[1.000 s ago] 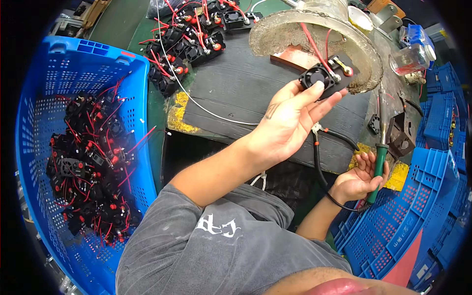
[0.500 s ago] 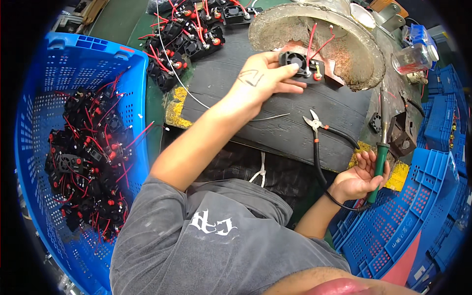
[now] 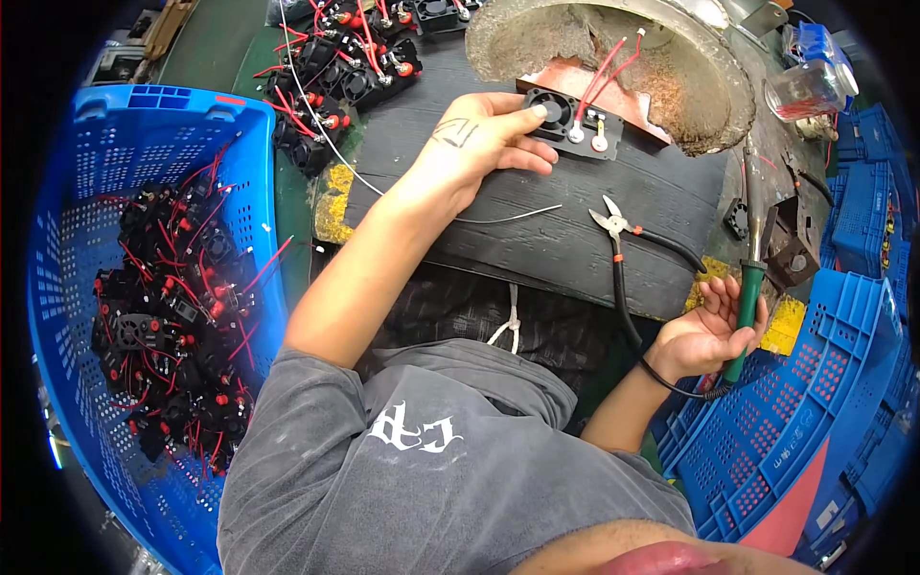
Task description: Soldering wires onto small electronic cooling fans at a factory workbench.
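Note:
My left hand [image 3: 470, 149] pinches the left end of a black fan panel [image 3: 586, 136], thumb on top. The panel carries a small fan, metal terminals and two red wires leaning up to the right. It sits against a copper-coloured block [image 3: 628, 103] under a crusty metal dish [image 3: 709, 91]. At the right, my right hand [image 3: 704, 335] is closed around the green handle of a soldering iron [image 3: 749, 307], whose metal shaft points up and away. Diagonal cutters [image 3: 616, 225] with black handles lie on the dark board [image 3: 575, 259] between my hands.
A blue crate [image 3: 254, 192] on the left holds many wired fan panels [image 3: 172, 316]. More panels [image 3: 335, 77] lie at the far left of the bench. A thin wire [image 3: 326, 129] crosses the board. Blue crates [image 3: 767, 431] and a clear jar [image 3: 805, 91] stand right.
The fan panel has turned slightly in my left hand; its wires now slant to the right and more of the copper-coloured block shows. My right hand keeps the soldering iron nearly still.

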`<state>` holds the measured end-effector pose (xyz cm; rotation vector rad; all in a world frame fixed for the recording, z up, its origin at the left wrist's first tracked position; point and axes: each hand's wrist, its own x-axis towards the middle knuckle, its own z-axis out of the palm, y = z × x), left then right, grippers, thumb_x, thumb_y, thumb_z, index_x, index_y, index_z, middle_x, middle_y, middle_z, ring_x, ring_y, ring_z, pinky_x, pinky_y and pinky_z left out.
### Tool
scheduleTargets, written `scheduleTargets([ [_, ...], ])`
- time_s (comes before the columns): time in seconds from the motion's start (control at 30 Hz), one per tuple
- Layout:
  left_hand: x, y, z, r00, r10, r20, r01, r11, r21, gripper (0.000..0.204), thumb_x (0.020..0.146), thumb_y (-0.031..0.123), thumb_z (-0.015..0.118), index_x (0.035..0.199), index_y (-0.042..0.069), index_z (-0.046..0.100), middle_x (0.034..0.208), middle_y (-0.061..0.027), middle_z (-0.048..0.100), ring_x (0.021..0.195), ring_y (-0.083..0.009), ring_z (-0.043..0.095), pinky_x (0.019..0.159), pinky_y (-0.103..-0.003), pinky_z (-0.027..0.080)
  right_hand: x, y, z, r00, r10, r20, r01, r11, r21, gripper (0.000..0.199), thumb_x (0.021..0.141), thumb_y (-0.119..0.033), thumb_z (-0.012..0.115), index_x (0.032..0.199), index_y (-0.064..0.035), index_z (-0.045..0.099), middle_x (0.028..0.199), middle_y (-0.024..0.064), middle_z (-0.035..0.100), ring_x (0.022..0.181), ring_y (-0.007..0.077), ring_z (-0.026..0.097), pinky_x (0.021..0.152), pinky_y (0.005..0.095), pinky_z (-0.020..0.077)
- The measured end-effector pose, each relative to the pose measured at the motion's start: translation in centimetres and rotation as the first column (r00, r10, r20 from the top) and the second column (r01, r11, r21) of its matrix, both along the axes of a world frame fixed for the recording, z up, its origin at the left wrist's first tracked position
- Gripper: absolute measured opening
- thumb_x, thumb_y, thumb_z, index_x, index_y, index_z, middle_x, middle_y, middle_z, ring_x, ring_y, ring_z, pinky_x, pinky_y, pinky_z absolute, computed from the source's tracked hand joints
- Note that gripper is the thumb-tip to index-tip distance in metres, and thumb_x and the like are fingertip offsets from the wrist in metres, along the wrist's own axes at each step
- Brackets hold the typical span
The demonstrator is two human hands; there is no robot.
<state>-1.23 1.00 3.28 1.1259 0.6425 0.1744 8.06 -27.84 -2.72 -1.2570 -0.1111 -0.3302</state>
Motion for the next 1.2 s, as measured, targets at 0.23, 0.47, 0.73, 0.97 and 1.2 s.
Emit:
scheduleTargets([
  [0.23, 0.3, -0.7, -0.5, 0.991, 0.091, 0.094, -0.093, 0.995, 0.022, 0.069, 0.095, 0.012, 0.066, 0.143, -0.023, 0.031, 0.120, -0.0264, 0.063, 0.092, -0.0284, 0.073, 0.082, -0.034, 0.063, 0.1, -0.4, -0.4, 1.000, 0.013, 0.014, -0.014, 1.000, 0.012, 0.055, 0.103, -0.051, 0.046, 0.127, -0.0018, 0.055, 0.101, 0.0209, 0.071, 0.084, 0.0285, 0.072, 0.073, 0.0352, 0.0615],
  [0.47, -1.0, -1.6, -0.3, 0.982, 0.174, 0.077, -0.183, 0.976, 0.119, 0.070, 0.093, 0.009, 0.066, 0.145, -0.022, 0.030, 0.123, -0.0260, 0.062, 0.091, -0.0257, 0.073, 0.079, -0.033, 0.062, 0.2, -0.6, -0.8, 0.999, 0.033, 0.010, -0.033, 0.999, 0.042, 0.059, 0.102, -0.054, 0.048, 0.130, -0.0024, 0.055, 0.103, 0.0209, 0.072, 0.087, 0.0290, 0.072, 0.075, 0.0362, 0.0614],
  [0.73, -6.8, -2.7, 0.4, 0.991, -0.070, -0.114, 0.121, 0.106, 0.987, 0.034, 0.078, 0.005, 0.080, 0.109, 0.003, 0.066, 0.104, -0.0130, 0.062, 0.090, -0.0311, 0.061, 0.080, -0.038, 0.052, 0.5, -1.5, -1.4, 0.996, 0.086, 0.019, -0.087, 0.989, 0.116, 0.056, 0.100, -0.052, 0.049, 0.130, -0.0047, 0.057, 0.105, 0.0219, 0.072, 0.089, 0.0304, 0.072, 0.076, 0.0371, 0.0592],
  [0.97, -9.2, -2.6, -0.8, 0.974, -0.169, -0.148, 0.165, 0.094, 0.982, 0.026, 0.073, -0.004, 0.077, 0.095, 0.002, 0.066, 0.097, -0.0117, 0.061, 0.094, -0.0313, 0.060, 0.082, -0.039, 0.049, 1.0, -2.7, -1.2, 0.975, 0.220, -0.010, -0.202, 0.912, 0.356, 0.049, 0.099, -0.045, 0.048, 0.126, -0.0061, 0.060, 0.106, 0.0224, 0.071, 0.092, 0.0310, 0.069, 0.075, 0.0363, 0.0556],
  [1.2, -5.4, -2.2, -1.5, 0.952, -0.119, 0.282, -0.272, 0.097, 0.958, 0.019, 0.078, -0.003, 0.075, 0.096, 0.001, 0.069, 0.086, -0.0116, 0.064, 0.077, -0.0289, 0.065, 0.066, -0.037, 0.052, 0.4, -6.9, 2.7, 0.999, 0.024, 0.040, -0.033, 0.972, 0.234, 0.053, 0.096, -0.058, 0.054, 0.117, -0.0116, 0.067, 0.095, 0.0178, 0.069, 0.077, 0.0246, 0.061, 0.061, 0.0293, 0.0451],
])
